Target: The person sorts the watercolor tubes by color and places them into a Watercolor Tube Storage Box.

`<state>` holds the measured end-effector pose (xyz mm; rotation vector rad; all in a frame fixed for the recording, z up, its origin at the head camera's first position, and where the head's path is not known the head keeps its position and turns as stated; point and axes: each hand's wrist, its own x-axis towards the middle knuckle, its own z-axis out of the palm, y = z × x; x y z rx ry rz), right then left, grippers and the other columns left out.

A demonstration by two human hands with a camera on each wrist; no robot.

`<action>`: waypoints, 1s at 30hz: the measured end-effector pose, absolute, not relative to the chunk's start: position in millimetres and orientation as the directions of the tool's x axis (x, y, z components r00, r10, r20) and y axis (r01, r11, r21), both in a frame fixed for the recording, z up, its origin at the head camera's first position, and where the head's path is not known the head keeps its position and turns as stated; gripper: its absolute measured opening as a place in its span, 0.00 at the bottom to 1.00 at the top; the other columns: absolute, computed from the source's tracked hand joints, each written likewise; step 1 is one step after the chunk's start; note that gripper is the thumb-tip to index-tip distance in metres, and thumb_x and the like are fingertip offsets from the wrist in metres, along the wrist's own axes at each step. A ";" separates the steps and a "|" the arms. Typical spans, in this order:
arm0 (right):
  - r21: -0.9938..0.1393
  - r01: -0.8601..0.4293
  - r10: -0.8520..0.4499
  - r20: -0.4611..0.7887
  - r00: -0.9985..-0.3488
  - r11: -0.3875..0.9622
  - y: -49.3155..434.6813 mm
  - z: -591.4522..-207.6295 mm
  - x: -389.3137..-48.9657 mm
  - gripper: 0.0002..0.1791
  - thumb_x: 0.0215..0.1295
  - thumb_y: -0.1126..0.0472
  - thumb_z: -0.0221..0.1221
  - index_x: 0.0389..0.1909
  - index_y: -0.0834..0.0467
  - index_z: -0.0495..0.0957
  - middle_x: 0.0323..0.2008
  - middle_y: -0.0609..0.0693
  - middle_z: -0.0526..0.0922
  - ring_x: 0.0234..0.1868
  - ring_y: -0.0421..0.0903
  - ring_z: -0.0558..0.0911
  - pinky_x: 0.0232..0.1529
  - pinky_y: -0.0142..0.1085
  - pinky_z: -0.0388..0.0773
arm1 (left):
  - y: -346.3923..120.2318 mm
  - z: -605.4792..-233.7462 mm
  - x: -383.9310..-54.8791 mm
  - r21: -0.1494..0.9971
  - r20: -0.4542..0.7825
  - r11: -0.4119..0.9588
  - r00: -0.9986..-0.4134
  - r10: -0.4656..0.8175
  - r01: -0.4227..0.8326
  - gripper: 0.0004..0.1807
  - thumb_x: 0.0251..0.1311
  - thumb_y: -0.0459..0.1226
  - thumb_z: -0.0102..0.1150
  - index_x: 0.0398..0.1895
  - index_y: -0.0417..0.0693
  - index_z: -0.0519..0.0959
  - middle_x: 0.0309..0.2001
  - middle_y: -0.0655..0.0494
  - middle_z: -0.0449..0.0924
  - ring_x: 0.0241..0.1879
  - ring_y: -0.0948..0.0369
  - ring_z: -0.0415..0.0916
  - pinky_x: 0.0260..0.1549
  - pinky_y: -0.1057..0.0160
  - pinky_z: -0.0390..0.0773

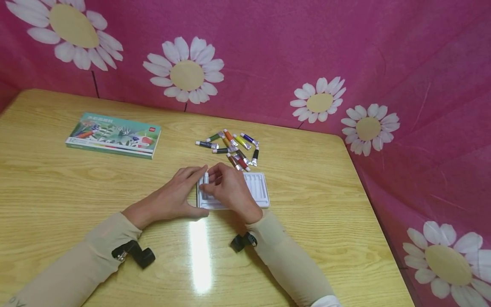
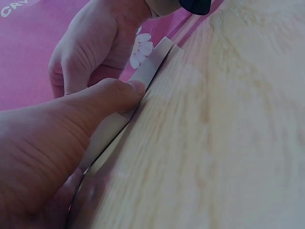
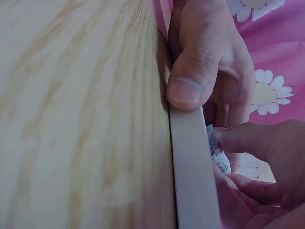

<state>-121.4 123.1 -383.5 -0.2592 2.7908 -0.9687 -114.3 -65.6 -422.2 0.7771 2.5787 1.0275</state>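
A shallow white tray [image 1: 261,189] with moulded slots lies on the table in front of me. My left hand [image 1: 172,196] holds its left end, thumb along the near side and fingers toward the back. In the left wrist view that thumb presses the tray's side wall [image 2: 155,58]. My right hand [image 1: 233,189] is over the tray's left part, pinching a small white paint tube [image 1: 206,181] that stands lengthwise at the leftmost slots. The right wrist view shows the tube's printed white end [image 3: 221,161] by the right fingers. The slots to the right hold nothing.
Just behind the tray lies a loose pile of several coloured paint tubes, among them an orange tube [image 1: 229,136] and a yellow tube [image 1: 241,142]. A flat green paint box [image 1: 115,136] sits at the back left. A pink flowered cloth [image 1: 261,55] hangs behind the wooden table [image 1: 314,204].
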 end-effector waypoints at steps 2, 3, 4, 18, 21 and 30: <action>-0.621 -0.110 -0.221 -0.106 -0.969 0.776 123.6 -384.4 -121.4 0.16 0.60 0.54 0.74 0.45 0.55 0.82 0.36 0.47 0.86 0.36 0.40 0.82 0.36 0.27 0.77 | -65.4 -422.1 -114.3 0.696 -0.038 0.606 -0.823 0.567 0.385 0.65 0.51 0.59 0.76 0.84 0.45 0.48 0.80 0.41 0.54 0.79 0.44 0.53 0.77 0.38 0.64; -0.618 -0.111 -0.222 -0.106 -0.969 0.778 123.8 -384.8 -121.3 0.16 0.60 0.54 0.74 0.45 0.55 0.82 0.36 0.47 0.85 0.36 0.40 0.81 0.35 0.27 0.76 | -65.4 -422.1 -114.3 0.694 -0.037 0.607 -0.823 0.567 0.387 0.65 0.51 0.59 0.75 0.84 0.45 0.48 0.80 0.41 0.54 0.79 0.44 0.53 0.76 0.38 0.64; -0.616 -0.111 -0.222 -0.106 -0.969 0.780 124.0 -385.0 -121.2 0.16 0.60 0.54 0.74 0.44 0.55 0.82 0.35 0.46 0.85 0.35 0.40 0.80 0.34 0.27 0.74 | -65.3 -422.2 -114.3 0.694 -0.038 0.607 -0.823 0.567 0.386 0.65 0.51 0.59 0.76 0.84 0.45 0.48 0.80 0.41 0.54 0.79 0.44 0.53 0.77 0.38 0.64; -0.592 -0.126 -0.243 -0.122 -0.962 0.796 126.5 -383.0 -120.0 0.15 0.62 0.52 0.72 0.44 0.55 0.83 0.32 0.45 0.85 0.33 0.39 0.78 0.34 0.28 0.74 | -64.1 -421.9 -113.4 0.688 -0.036 0.611 -0.823 0.566 0.390 0.64 0.51 0.59 0.76 0.84 0.43 0.50 0.80 0.42 0.56 0.79 0.44 0.54 0.77 0.39 0.64; -0.589 -0.133 -0.250 -0.121 -0.961 0.797 126.7 -381.8 -120.2 0.15 0.62 0.53 0.72 0.44 0.56 0.84 0.31 0.46 0.85 0.32 0.39 0.78 0.34 0.28 0.74 | -64.0 -421.1 -113.2 0.685 -0.035 0.614 -0.824 0.565 0.392 0.64 0.51 0.59 0.75 0.83 0.43 0.51 0.79 0.42 0.56 0.79 0.44 0.54 0.77 0.38 0.64; -0.577 -0.128 -0.242 -0.124 -0.962 0.807 124.4 -379.9 -120.1 0.15 0.62 0.54 0.72 0.46 0.57 0.86 0.30 0.47 0.87 0.30 0.38 0.78 0.31 0.26 0.72 | -65.4 -421.1 -113.8 0.686 -0.039 0.615 -0.824 0.565 0.389 0.64 0.51 0.60 0.75 0.84 0.43 0.50 0.80 0.42 0.55 0.79 0.44 0.53 0.77 0.39 0.63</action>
